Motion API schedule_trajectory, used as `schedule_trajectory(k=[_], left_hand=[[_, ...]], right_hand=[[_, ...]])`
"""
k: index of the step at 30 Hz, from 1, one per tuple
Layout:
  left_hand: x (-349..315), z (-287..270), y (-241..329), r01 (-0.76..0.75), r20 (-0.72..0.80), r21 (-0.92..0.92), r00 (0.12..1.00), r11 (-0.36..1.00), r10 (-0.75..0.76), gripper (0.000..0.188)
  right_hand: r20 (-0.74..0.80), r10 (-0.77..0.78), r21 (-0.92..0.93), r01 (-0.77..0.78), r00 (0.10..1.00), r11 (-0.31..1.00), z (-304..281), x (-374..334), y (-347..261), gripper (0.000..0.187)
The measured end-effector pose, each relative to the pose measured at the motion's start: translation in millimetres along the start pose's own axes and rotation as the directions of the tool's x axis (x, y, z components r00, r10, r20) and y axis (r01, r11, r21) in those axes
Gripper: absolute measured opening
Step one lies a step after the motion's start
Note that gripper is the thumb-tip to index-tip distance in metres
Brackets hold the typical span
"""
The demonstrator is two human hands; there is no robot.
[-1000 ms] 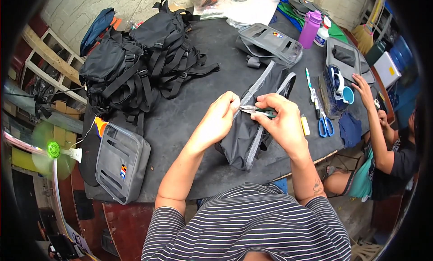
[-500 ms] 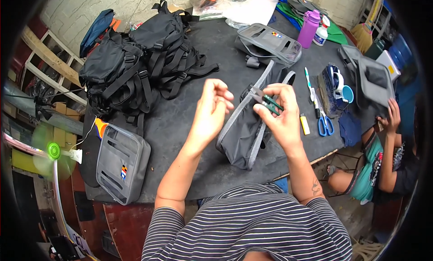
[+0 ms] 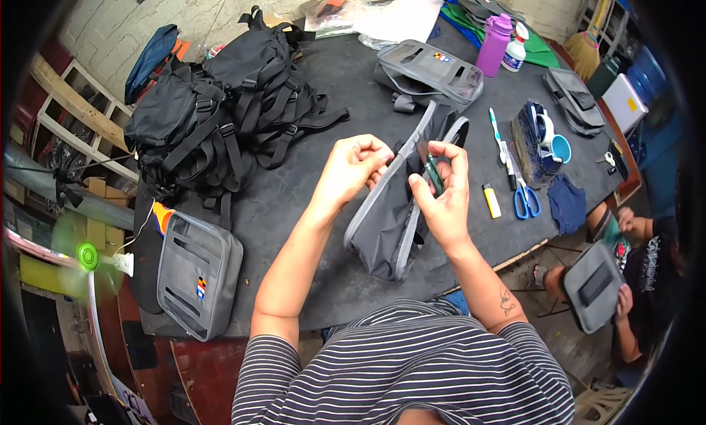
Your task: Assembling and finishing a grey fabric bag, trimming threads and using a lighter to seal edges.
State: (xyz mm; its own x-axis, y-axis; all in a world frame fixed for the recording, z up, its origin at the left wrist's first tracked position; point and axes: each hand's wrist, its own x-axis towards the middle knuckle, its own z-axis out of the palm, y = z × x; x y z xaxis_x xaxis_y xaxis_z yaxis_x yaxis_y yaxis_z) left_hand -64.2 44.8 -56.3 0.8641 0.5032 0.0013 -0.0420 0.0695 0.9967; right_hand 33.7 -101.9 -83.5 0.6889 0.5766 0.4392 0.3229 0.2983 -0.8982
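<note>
In front of me a dark grey fabric bag (image 3: 382,237) with pale grey edging stands on the black tabletop, its open side toward my right hand. My right hand (image 3: 447,197) is wrapped round small green-handled thread snips (image 3: 435,176), held at the bag's opening; their blades are mostly out of sight. At the bag's left edging, my left hand (image 3: 351,171) is closed with thumb and fingertips pressed together. Whatever that pinch holds, if anything, is too small to make out.
Black backpacks (image 3: 243,94) are heaped at the back left. Clear-fronted pouches (image 3: 198,270) lie left and far. Right of the bag are a yellow lighter (image 3: 491,201), blue scissors (image 3: 526,201) and a caddy (image 3: 537,145). A co-worker at the right holds a grey panel (image 3: 594,287).
My left hand has moved right to the bag's edging and its fingers have closed. The snips have gone down into the bag's opening. The co-worker has taken a grey piece off the table.
</note>
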Motion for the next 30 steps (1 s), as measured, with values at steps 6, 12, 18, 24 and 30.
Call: schedule_trajectory(k=[6,12,18,24,30], left_hand=[[-23.7,29.1,36.4,-0.375,0.025,0.547,0.901,0.748,0.433,0.029],[-18.3,29.7,16.7,-0.389,0.099,0.809,0.829,0.441,0.55,0.014],[2.8,25.1,13.8,-0.323,0.029,0.722,0.898,0.612,0.439,0.006],[12.0,15.8,-4.4,-0.05,-0.052,-0.228,0.998,0.972,0.039,0.026],[11.8,17.0,-2.8,-0.011,-0.059,-0.249,0.998,0.968,-0.004,0.023]], right_hand=[[-0.006,0.023,0.026,-0.023,1.0,0.999,-2.6,0.2,8.2,0.051],[0.02,0.015,0.134,-0.018,1.0,0.991,-4.2,3.9,-4.0,0.048],[0.017,-0.15,-0.287,0.148,0.989,0.947,-23.2,21.5,-18.9,0.029],[0.112,-0.135,-0.417,0.17,0.985,0.893,-31.7,25.4,-25.0,0.025],[0.154,-0.058,-0.411,0.118,0.986,0.904,-33.2,32.6,-26.9,0.021]])
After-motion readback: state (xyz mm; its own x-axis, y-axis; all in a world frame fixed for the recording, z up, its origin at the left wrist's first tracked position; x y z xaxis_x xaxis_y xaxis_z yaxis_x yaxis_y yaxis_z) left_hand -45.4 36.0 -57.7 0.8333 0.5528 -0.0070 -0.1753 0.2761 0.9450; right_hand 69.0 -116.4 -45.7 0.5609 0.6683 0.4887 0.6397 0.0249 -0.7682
